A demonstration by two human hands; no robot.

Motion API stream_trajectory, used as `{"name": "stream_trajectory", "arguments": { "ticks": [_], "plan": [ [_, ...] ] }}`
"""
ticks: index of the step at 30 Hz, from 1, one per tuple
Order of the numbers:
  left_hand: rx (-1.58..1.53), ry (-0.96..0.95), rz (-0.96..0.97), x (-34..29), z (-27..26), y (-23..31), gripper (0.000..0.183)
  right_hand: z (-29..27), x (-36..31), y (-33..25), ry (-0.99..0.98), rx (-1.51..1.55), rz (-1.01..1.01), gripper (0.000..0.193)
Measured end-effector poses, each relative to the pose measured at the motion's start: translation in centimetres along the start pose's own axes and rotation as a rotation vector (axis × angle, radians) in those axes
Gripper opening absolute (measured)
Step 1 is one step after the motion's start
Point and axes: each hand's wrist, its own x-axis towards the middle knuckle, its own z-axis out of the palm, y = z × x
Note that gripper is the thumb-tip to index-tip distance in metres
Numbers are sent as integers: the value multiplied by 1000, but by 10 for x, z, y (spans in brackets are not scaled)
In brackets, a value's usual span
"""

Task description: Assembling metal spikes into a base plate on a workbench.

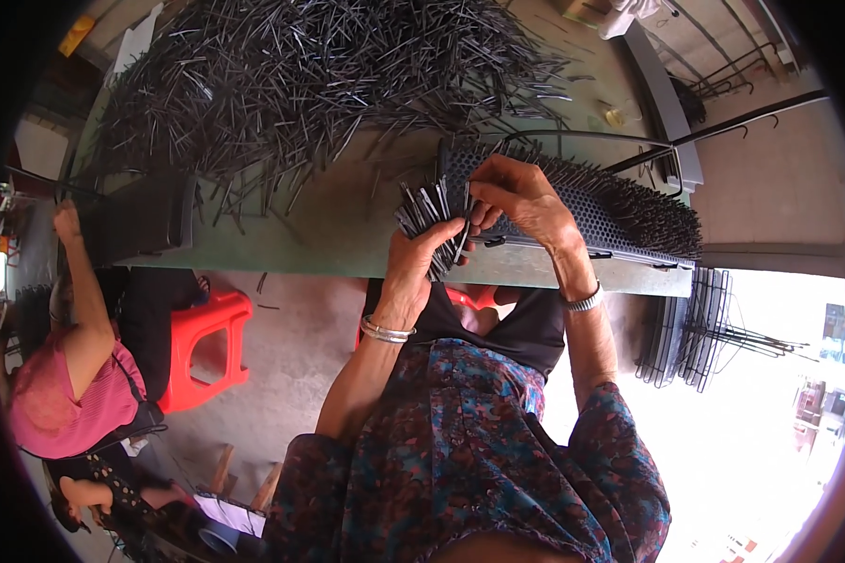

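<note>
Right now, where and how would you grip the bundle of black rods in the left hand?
Probably the free upper ends of the bundle, from the far left: they fan out past the left hand, which wraps the middle. The right hand crowds the right side.

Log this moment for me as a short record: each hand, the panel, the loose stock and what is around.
Left hand: left hand grips a bundle of thin, dark, rod-like sticks
Right hand: right hand has its fingertips at the bundle's right side, apparently pinching one stick
Panel: black perforated panel on the table's near edge; many sticks stand toward its right, open holes show nearer the hands
Loose stock: large tangled heap of dark sticks on the greenish table
Around: red plastic stool and pink-topped co-worker, left
</note>
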Motion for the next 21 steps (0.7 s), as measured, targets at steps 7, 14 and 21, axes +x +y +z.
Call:
{"name": "stream_trajectory", "arguments": {
  "ticks": [7, 14, 21],
  "plan": [
    [114, 39, -37, 1, -8, 1, 18, -5, 1, -11, 134, -3, -79, 14],
    [62, 34, -2, -3, -13, -11, 11, -5, 18, -12, 445, -190, -337, 9],
    [-1, 33, -46, -9, -10, -8, 13, -3, 41, 2, 525, -463, -438, 7]
  ]
}}
